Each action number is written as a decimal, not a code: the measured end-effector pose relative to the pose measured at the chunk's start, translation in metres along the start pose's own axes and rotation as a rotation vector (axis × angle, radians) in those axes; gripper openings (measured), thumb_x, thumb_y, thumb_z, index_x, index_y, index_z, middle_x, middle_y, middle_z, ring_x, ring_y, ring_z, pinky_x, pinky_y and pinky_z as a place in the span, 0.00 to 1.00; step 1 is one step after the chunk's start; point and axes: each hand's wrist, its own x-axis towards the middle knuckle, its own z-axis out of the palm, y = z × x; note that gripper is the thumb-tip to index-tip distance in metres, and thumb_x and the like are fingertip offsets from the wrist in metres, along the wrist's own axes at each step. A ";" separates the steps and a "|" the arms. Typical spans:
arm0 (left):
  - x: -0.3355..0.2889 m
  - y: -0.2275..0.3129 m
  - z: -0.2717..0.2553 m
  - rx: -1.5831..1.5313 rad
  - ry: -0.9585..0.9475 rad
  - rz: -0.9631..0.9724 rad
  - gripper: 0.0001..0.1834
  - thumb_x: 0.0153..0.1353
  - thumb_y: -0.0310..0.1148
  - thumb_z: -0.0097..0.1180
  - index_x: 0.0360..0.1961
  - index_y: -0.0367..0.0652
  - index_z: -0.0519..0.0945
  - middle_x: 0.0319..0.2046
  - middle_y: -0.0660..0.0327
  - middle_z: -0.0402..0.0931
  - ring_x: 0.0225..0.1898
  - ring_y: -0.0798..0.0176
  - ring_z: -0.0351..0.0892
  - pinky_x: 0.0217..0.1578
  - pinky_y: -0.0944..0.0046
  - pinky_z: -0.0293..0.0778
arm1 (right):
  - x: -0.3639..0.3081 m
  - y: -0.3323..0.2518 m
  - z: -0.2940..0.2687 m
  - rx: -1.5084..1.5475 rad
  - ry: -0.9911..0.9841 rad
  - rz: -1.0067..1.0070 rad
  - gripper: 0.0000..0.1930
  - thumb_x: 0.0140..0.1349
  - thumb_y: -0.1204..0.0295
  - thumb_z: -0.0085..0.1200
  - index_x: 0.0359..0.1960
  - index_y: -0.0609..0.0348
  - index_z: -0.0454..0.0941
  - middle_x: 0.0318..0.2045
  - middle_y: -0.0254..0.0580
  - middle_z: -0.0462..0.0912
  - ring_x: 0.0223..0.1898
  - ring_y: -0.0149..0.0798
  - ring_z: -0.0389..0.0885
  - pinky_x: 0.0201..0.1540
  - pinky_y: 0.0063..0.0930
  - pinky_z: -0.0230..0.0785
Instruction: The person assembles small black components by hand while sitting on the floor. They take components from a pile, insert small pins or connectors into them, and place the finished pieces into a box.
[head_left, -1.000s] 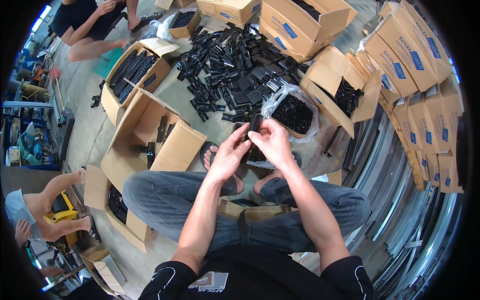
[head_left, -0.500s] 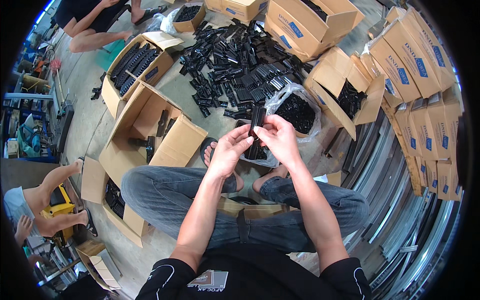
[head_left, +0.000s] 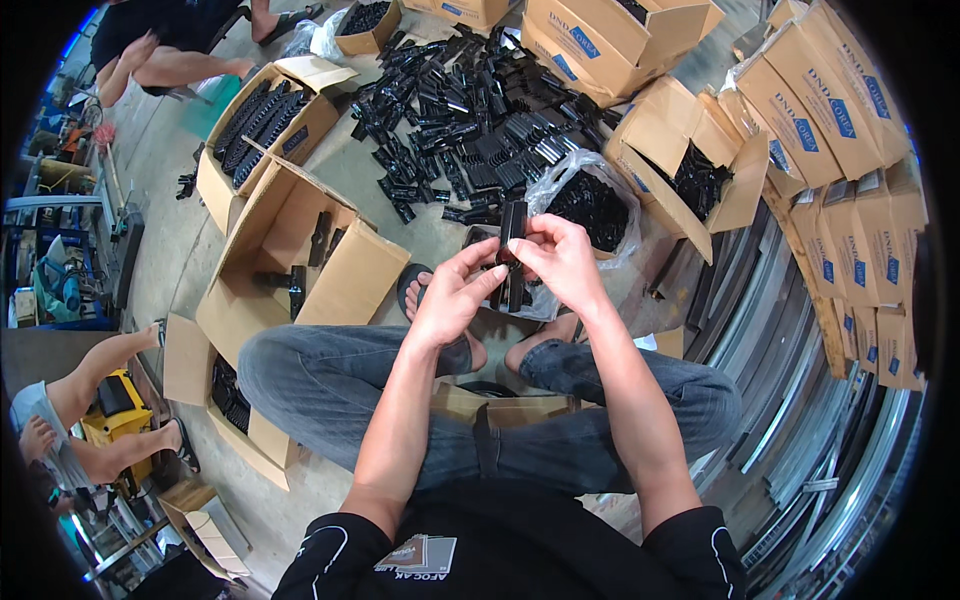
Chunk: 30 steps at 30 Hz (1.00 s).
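Black part (head_left: pixel 514 224), fingers (head_left: pixel 524 251) of left hand (head_left: pixel 445 300) and right hand (head_left: pixel 563 264) clamped on it, lettered blue labels (head_left: pixel 805 136) on brown cartons (head_left: pixel 776 118)

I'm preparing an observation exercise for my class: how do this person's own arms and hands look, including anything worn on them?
The left hand and right hand are bare, without gloves. The left forearm and right forearm are uncovered too. The short left sleeve and right sleeve are black, each marked with a thin, curved white line.

Two hands (head_left: pixel 448 302) (head_left: pixel 562 264), one heap of parts (head_left: pixel 480 120)
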 end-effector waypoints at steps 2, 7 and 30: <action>0.000 0.000 0.000 0.006 -0.008 0.013 0.27 0.67 0.27 0.59 0.64 0.29 0.68 0.52 0.56 0.78 0.50 0.69 0.77 0.50 0.69 0.74 | -0.001 -0.001 0.002 0.044 -0.002 0.005 0.10 0.61 0.78 0.61 0.42 0.69 0.80 0.29 0.38 0.84 0.28 0.26 0.83 0.27 0.21 0.78; -0.001 0.003 0.003 -0.028 -0.002 0.005 0.31 0.64 0.28 0.63 0.66 0.31 0.68 0.46 0.61 0.78 0.45 0.70 0.78 0.47 0.67 0.76 | 0.000 0.006 0.002 0.059 0.001 -0.009 0.10 0.61 0.78 0.61 0.42 0.70 0.80 0.28 0.38 0.84 0.27 0.25 0.82 0.26 0.21 0.76; 0.005 -0.002 -0.002 -0.239 -0.090 -0.025 0.21 0.65 0.24 0.60 0.59 0.35 0.74 0.46 0.57 0.81 0.46 0.64 0.84 0.46 0.66 0.81 | 0.014 0.013 -0.008 0.229 0.009 0.044 0.18 0.70 0.59 0.56 0.43 0.66 0.79 0.28 0.34 0.80 0.24 0.25 0.78 0.26 0.21 0.76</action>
